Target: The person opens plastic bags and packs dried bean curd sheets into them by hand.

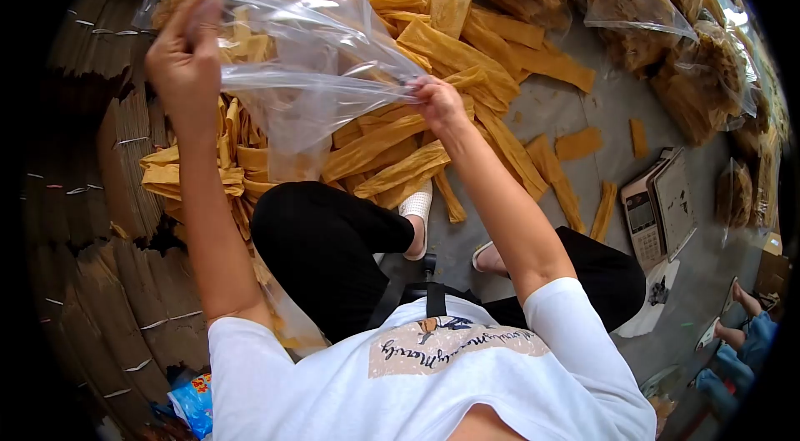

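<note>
A clear plastic bag (312, 49) stretches between my two hands over a heap of flat yellow-brown dried strips, possibly dried bean curd sticks (450, 49). My right hand (439, 103) is closed on the bag's gathered edge. At the bag's other end is my left hand (185, 49), raised, with its fingers pointing up and smeared by motion. Whether those fingers grip the film cannot be seen. Two bag edges run apart toward that hand and meet at my right hand. Nothing shows inside the bag.
Filled clear bags (692, 57) are piled at the right. A scale with a keypad (654, 212) stands on the grey floor (567, 191) near loose strips. Stacked brown cardboard (125, 291) lines the left. Another person's legs (737, 341) show at the lower right.
</note>
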Motion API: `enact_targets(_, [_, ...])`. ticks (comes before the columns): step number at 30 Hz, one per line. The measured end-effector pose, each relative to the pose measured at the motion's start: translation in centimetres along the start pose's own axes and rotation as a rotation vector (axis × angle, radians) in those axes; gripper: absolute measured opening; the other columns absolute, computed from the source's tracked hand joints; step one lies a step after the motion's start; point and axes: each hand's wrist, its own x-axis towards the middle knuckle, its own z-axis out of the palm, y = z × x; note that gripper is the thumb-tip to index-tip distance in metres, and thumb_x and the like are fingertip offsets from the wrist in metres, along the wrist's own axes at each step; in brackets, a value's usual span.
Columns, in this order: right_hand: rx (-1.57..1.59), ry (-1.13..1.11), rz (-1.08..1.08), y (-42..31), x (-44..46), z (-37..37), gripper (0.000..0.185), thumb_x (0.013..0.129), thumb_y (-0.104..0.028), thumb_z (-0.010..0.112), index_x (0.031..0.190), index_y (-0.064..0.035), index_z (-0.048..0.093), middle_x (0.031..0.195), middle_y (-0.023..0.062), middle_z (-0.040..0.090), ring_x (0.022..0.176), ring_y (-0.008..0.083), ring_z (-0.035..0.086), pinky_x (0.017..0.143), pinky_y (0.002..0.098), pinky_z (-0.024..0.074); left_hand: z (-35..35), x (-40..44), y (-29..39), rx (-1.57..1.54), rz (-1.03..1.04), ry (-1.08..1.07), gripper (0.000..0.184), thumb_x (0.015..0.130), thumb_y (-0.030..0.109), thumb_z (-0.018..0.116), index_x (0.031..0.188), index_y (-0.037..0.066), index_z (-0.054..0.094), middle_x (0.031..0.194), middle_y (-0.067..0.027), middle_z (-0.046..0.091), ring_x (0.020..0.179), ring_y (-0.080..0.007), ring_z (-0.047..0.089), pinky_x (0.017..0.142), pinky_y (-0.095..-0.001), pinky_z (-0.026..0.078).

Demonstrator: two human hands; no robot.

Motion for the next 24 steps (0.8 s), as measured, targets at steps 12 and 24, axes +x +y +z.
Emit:
enact_targets(12, [-0.728, 0.119, -0.270, -1.8, -0.2, -7.4, 0.043, 0.092, -0.039, 0.047, 0.080, -0.0004, 0.061, 0.048, 0.0048, 0.053, 0.038, 0.0110, 0.050, 0.034, 0.0242, 0.0397, 0.5, -3.4, -9.1, -0.414, -0.855, -0.039, 0.034, 0.088, 0.030, 0.058, 0.073, 0.000, 0.066, 0.045, 0.0062, 0.038, 0.040, -0.0013, 0.030, 0.039, -0.0172, 0.019])
enact_targets(24, [-0.866, 0.474, 0.418, 8.6, -3.0, -12.4, 0.049, 0.074, -0.031, 0.074, 0.101, 0.0007, 0.050, 0.081, 0.0072, 0.057, 0.068, 0.0118, 0.055, 0.050, 0.0260, 0.0468, 1.8, -5.4, -2.7, 0.113, -0.274, 0.203, 0.031, 0.089, 0.023, 0.057, 0.074, -0.002, 0.066, 0.054, 0.0024, 0.051, 0.047, -0.0029, 0.037, 0.044, -0.0204, 0.027])
